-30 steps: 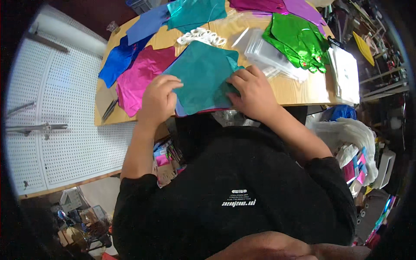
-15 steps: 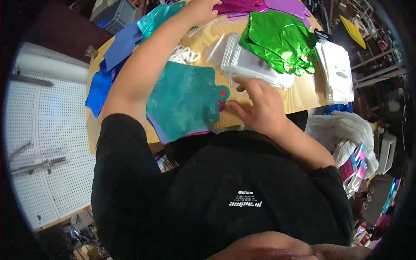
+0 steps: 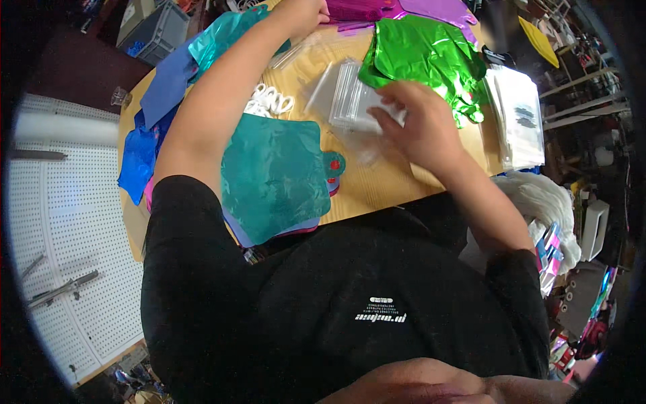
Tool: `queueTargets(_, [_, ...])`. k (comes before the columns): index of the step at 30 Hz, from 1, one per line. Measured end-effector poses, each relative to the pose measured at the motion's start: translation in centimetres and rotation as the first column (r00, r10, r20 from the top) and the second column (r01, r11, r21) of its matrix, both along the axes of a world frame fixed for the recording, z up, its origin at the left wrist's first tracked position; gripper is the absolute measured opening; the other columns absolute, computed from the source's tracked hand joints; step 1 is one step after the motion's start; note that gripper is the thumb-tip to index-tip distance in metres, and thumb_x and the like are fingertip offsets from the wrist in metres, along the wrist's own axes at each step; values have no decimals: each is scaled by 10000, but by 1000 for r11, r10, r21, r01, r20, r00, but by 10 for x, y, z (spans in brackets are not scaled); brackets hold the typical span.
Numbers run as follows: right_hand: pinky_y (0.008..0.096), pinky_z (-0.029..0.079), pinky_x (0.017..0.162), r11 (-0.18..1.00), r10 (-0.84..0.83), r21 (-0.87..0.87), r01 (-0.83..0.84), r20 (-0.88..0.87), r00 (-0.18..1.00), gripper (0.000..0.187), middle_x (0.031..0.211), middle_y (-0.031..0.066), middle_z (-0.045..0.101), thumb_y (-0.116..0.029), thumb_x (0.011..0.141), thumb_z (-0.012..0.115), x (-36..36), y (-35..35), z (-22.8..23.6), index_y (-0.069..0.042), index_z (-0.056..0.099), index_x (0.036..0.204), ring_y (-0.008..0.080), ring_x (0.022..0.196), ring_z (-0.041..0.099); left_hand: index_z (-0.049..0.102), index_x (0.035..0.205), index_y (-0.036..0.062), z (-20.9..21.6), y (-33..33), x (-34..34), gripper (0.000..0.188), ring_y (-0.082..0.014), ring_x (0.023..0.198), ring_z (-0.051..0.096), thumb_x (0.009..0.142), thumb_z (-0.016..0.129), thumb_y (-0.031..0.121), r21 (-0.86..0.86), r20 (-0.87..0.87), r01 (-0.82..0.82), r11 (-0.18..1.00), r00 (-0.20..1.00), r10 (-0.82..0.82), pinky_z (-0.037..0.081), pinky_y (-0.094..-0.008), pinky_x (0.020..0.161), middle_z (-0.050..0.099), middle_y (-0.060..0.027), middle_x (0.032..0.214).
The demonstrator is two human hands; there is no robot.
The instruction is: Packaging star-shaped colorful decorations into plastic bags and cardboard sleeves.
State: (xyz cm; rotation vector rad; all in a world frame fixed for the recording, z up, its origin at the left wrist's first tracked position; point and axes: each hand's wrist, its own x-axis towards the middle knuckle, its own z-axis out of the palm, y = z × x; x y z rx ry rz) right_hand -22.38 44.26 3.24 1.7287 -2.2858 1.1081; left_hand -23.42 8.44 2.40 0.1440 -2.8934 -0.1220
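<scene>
My right hand [image 3: 424, 128] hovers over a stack of clear plastic bags [image 3: 350, 101], thumb and fingers apart, slightly blurred. Whether it touches the bags is unclear; a smeared see-through edge shows below the thumb. At the far edge of the view, my left hand [image 3: 306, 17] is beside the magenta foil sheets [image 3: 356, 9], its fingers mostly cut off or hidden. Under my left forearm, near the front edge, lies a pile of flat foil balloons, a teal one [image 3: 272, 178] on top with a rounded tab [image 3: 334, 164] with red marks.
Green foil balloons [image 3: 431, 54] overlap the bags. White rings [image 3: 269, 101] lie mid-table. Blue foil [image 3: 140, 158] and shiny turquoise foil [image 3: 225, 40] are on the left. A packet of white-and-clear bags [image 3: 518, 118] is at the right edge, near a white plastic bag [image 3: 538, 202] below.
My right hand has moved away from the teal balloon's tab, up and right, over the clear bags. My left hand stays near the magenta foil. The view has shifted slightly.
</scene>
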Motion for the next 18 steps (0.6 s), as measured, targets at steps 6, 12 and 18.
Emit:
queueTargets(6, [464,547,829,984,-30,-178,-12,-232,972,184,954,137,714,-179,893,755,-74,-75,-15,-71,715,1037,373,892,681,797,805,85,-2,-20,0,270,-304,656,696,708,905,312,158,-140,-42,987,988,64,562,-429,651,729,-156,755])
queueTargets(12, [484,532,927,735,197,-546,-403,-396,897,469,1076,196,669,-362,868,717,-180,-159,-60,-32,638,1193,392,1066,632,759,745,58,-1,-9,-19,291,-292,618,672,763,890,317,296,-77,-226,928,963,259,552,-431,639,714,-154,705])
queueTargets(18, [509,530,951,992,10,126,31,-308,951,446,1104,217,710,-458,989,574,-168,-174,-64,-44,711,1082,421,1126,645,760,774,34,-1,-51,5,245,-284,605,685,837,838,257,506,-283,-126,853,910,302,543,-422,612,714,-161,689])
